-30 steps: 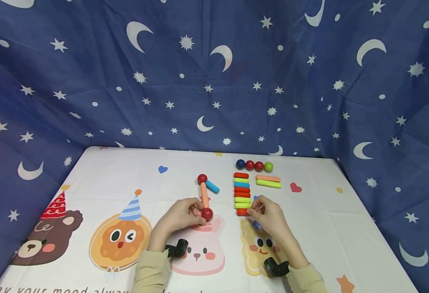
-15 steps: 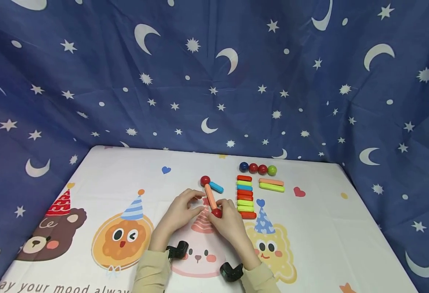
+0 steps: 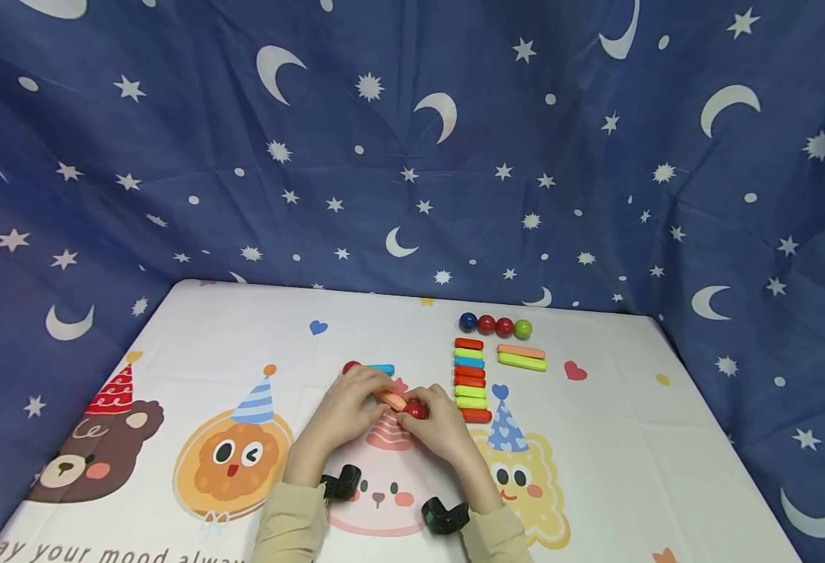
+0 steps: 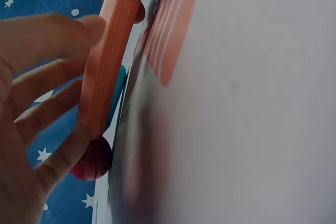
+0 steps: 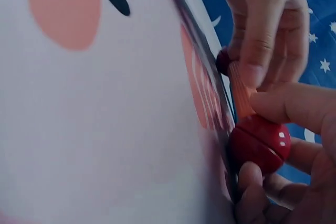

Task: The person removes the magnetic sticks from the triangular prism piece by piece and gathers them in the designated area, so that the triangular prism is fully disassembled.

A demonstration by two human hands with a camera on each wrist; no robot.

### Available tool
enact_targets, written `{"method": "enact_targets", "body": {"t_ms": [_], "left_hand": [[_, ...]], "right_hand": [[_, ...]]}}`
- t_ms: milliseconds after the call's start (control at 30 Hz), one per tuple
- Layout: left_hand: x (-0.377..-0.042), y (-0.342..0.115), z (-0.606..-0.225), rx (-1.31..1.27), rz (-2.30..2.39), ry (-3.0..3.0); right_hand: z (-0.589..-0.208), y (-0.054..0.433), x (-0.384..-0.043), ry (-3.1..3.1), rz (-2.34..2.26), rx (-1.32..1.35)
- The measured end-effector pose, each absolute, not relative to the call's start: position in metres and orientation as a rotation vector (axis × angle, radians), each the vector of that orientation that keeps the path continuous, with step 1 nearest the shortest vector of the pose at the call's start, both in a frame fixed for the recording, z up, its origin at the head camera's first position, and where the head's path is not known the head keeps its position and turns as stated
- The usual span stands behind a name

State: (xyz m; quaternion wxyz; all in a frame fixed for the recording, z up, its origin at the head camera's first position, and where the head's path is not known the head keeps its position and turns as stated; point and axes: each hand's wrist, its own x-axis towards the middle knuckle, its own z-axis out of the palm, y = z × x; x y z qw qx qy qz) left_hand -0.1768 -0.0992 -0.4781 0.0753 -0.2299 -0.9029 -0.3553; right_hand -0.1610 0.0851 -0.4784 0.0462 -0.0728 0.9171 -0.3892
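Observation:
My left hand (image 3: 342,414) holds an orange ridged building stick (image 4: 106,61), thumb on one side and fingers behind. At the stick's near end is a glossy red ball (image 5: 260,144) with a groove round it, which my right hand (image 3: 446,430) grips between thumb and fingers. A second red ball (image 4: 93,160) sits at the stick's other end, partly covered by the left hand in the head view. From that ball a short blue stick (image 3: 382,369) points right, just beyond the left fingers.
Right of my hands lies a column of short coloured sticks (image 3: 470,372). An orange stick (image 3: 521,351) and a yellow-green stick (image 3: 521,362) lie beside it. Behind stands a row of balls (image 3: 486,324), blue, red and green. A starry blue curtain (image 3: 412,156) hangs behind the white table (image 3: 630,438).
My right hand has come left from the stick column to the near red ball. The joined piece has turned, its far ball and blue stick swinging left. The left hand has moved onto the orange stick.

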Motion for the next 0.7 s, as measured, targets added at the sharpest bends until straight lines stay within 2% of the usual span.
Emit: {"method": "enact_targets", "body": {"t_ms": [700], "left_hand": [[-0.1771,-0.0959,-0.4838,-0.694,-0.856,-2.689]], "right_hand": [[-0.4818,0.0924,-0.1626,2.751,-1.271,-0.299]]}}
